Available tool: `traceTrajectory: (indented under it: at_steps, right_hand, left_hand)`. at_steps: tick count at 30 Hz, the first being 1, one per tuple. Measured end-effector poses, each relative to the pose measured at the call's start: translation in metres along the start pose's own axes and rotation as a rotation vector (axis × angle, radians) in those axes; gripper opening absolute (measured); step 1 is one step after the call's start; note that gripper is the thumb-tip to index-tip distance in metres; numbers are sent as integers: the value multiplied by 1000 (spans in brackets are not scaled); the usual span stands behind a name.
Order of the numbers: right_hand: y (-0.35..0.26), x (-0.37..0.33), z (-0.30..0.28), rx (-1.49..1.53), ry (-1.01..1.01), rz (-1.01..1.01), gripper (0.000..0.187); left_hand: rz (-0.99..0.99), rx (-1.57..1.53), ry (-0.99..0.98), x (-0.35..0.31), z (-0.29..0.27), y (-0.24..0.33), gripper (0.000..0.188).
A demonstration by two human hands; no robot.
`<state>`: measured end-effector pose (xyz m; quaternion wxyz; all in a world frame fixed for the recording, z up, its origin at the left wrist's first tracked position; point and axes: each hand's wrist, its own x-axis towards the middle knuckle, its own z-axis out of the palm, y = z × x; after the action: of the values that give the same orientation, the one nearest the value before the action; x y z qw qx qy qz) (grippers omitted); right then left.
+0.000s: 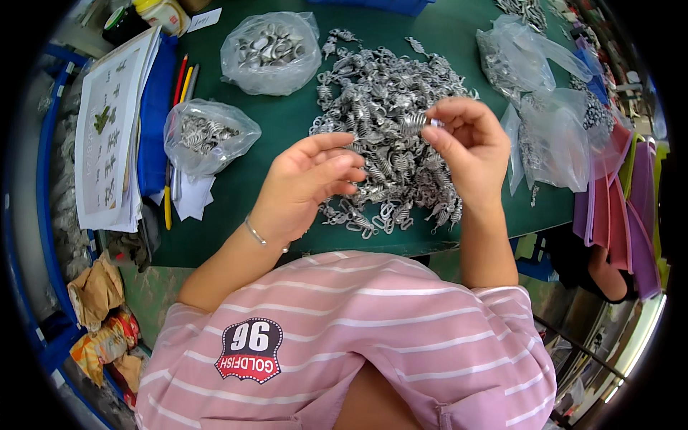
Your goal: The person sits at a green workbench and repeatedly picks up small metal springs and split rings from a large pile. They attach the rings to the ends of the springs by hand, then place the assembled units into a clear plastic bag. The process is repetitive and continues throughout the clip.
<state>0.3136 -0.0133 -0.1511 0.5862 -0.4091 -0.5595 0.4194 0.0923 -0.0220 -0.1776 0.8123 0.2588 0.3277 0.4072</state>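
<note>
1. right hand (473, 147): from where i stand, thumb and forefinger appear to pinch the end of a coiled metal piece (413, 123) over the heap of metal pieces (401, 172). risk: dropping it among lookalikes. cause: a narrow grip at one end.
2. left hand (304, 179): fingers half curled, thumb close to them; i cannot tell whether they hold anything. risk: a small part slipping out unnoticed. cause: slack fingers.
3. heap, beneath and between both hands. risk: snagging. cause: loops hooking one another, or the bracelet (252, 231) just behind the left hand catching.
4. small clear bag (246, 127), left of the left hand, apparently open. risk: spillage. cause: a sideways knock.
</note>
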Motion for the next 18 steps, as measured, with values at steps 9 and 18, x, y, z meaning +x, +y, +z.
traceTrajectory:
  at_steps: [9,18]
  right_hand:
    - [19,-31,23,62,-62,-106,29]
    - [17,-34,22,-79,-72,5,24]
  left_hand:
    - [106,95,-5,-1,6,-4,17]
    - [140,145,35,-2,7,-3,13]
